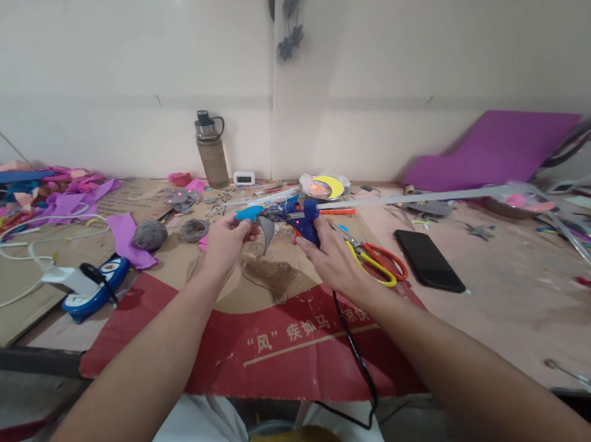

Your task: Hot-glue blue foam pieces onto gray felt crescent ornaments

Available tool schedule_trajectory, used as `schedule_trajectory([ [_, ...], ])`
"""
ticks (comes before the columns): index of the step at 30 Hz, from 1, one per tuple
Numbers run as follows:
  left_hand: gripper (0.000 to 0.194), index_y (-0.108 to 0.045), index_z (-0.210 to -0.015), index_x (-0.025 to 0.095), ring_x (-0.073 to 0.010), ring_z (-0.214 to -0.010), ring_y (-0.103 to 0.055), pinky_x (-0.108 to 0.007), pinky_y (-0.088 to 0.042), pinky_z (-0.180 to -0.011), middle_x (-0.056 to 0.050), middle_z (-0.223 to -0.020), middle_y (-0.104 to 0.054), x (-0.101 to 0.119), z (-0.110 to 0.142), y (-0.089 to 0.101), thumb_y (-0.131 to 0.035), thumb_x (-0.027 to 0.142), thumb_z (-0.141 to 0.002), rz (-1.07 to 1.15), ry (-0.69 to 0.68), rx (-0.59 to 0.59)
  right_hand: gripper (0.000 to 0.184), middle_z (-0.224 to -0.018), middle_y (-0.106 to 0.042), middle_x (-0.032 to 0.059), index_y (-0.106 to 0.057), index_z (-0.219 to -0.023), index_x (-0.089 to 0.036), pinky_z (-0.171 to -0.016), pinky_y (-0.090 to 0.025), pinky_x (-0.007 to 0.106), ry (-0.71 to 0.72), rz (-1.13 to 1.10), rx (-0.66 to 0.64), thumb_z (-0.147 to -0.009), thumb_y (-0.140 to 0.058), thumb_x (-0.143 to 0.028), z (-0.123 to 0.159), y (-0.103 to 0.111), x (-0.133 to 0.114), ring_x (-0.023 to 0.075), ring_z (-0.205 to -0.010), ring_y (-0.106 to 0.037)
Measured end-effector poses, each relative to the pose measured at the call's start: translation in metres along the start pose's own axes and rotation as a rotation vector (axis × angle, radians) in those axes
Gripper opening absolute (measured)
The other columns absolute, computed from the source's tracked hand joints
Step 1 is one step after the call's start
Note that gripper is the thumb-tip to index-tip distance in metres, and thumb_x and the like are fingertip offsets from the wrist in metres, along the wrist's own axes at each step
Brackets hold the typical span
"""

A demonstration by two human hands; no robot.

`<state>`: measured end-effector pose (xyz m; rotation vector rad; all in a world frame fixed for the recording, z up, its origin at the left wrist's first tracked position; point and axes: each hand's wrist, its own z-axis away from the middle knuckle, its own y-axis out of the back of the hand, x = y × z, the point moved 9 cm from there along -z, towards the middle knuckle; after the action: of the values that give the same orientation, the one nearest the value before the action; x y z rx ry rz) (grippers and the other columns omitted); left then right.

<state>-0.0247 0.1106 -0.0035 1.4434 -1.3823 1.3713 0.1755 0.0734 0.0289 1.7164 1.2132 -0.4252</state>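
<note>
My right hand (330, 249) is wrapped round a blue hot glue gun (305, 222), whose nozzle points left. A long pale glue stick (414, 198) runs out of its back to the right, and a black cord (353, 341) drops from the handle over the table edge. Between the fingertips of my left hand (229, 242) is a bright blue felt piece (249, 213), close to the nozzle. A grey crescent-shaped felt piece (266, 235) hangs just below it; whether it is joined to the blue piece I cannot tell.
Scissors with red and yellow handles (385, 262) and a black phone (429, 261) lie to the right. Grey yarn (149, 234), a blue power strip (95, 290) and felt scraps (69, 205) are left. A water bottle (212, 153) stands at the back. Red printed cardboard (294, 354) covers the front.
</note>
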Motion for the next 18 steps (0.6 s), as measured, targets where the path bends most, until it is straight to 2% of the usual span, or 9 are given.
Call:
schedule_trajectory([
  [2,0.013,-0.066,-0.075,0.013,-0.0123,-0.059,-0.062,-0.023,-0.048,-0.058,-0.004,-0.066,-0.068,0.001,0.0,0.0,-0.067,0.023,-0.066,-0.01,-0.009,-0.003,0.035,-0.108,-0.065,0.0136,-0.052,-0.122,-0.02,-0.087,-0.048,0.046,0.039,0.116,-0.012,-0.089,-0.05,-0.031,0.001,-0.002,-0.005,0.0295,-0.099,-0.061],
  [5,0.012,-0.066,-0.072,0.013,-0.0122,-0.057,-0.062,-0.023,-0.049,-0.057,-0.005,-0.064,-0.068,0.0,0.0,0.001,-0.067,0.022,-0.065,-0.001,0.015,0.022,0.033,-0.115,-0.064,0.0156,-0.054,-0.122,-0.02,-0.094,-0.046,0.049,0.088,0.22,-0.035,-0.092,-0.046,-0.032,0.003,-0.006,-0.011,0.0321,-0.109,-0.059],
  [8,0.012,-0.065,-0.068,0.012,-0.0125,-0.055,-0.061,-0.022,-0.048,-0.054,-0.005,-0.06,-0.066,-0.004,-0.001,0.005,-0.067,0.022,-0.063,0.051,0.081,0.071,0.03,-0.116,-0.064,0.0142,-0.056,-0.118,-0.023,-0.095,-0.045,0.049,0.112,0.212,-0.039,-0.093,-0.045,-0.034,0.004,-0.006,-0.014,0.0308,-0.109,-0.059],
  [10,0.011,-0.065,-0.067,0.012,-0.0131,-0.055,-0.062,-0.023,-0.049,-0.055,-0.005,-0.059,-0.066,-0.008,-0.002,0.008,-0.068,0.022,-0.062,0.097,0.123,0.088,0.03,-0.111,-0.065,0.0133,-0.055,-0.116,-0.022,-0.091,-0.047,0.048,0.068,0.147,-0.021,-0.09,-0.049,-0.034,0.004,-0.002,-0.01,0.0296,-0.103,-0.06],
  [13,0.011,-0.063,-0.068,0.012,-0.0135,-0.057,-0.063,-0.023,-0.05,-0.057,-0.006,-0.061,-0.067,-0.011,-0.003,0.009,-0.069,0.02,-0.062,0.139,0.154,0.076,0.027,-0.084,-0.064,0.0051,-0.053,-0.11,-0.022,-0.069,-0.049,0.038,-0.098,-0.136,0.004,-0.087,-0.055,-0.036,0.002,0.001,0.009,0.0209,-0.072,-0.059],
  [15,0.012,-0.063,-0.069,0.012,-0.0135,-0.058,-0.064,-0.023,-0.05,-0.057,-0.007,-0.063,-0.067,-0.011,-0.003,0.008,-0.071,0.019,-0.064,0.146,0.161,0.064,0.024,-0.067,-0.055,-0.0027,-0.049,-0.104,-0.023,-0.053,-0.042,0.03,-0.215,-0.437,-0.024,-0.085,-0.057,-0.037,0.001,-0.007,0.024,0.0144,-0.055,-0.05],
  [18,0.01,-0.063,-0.069,0.011,-0.0127,-0.056,-0.063,-0.022,-0.05,-0.056,-0.007,-0.064,-0.067,-0.011,-0.002,0.008,-0.07,0.018,-0.066,0.119,0.18,0.076,0.029,-0.063,-0.05,-0.0065,-0.047,-0.101,-0.023,-0.044,-0.033,0.023,-0.319,-0.779,-0.054,-0.08,-0.064,-0.035,0.0,-0.019,0.034,0.0104,-0.051,-0.044],
])
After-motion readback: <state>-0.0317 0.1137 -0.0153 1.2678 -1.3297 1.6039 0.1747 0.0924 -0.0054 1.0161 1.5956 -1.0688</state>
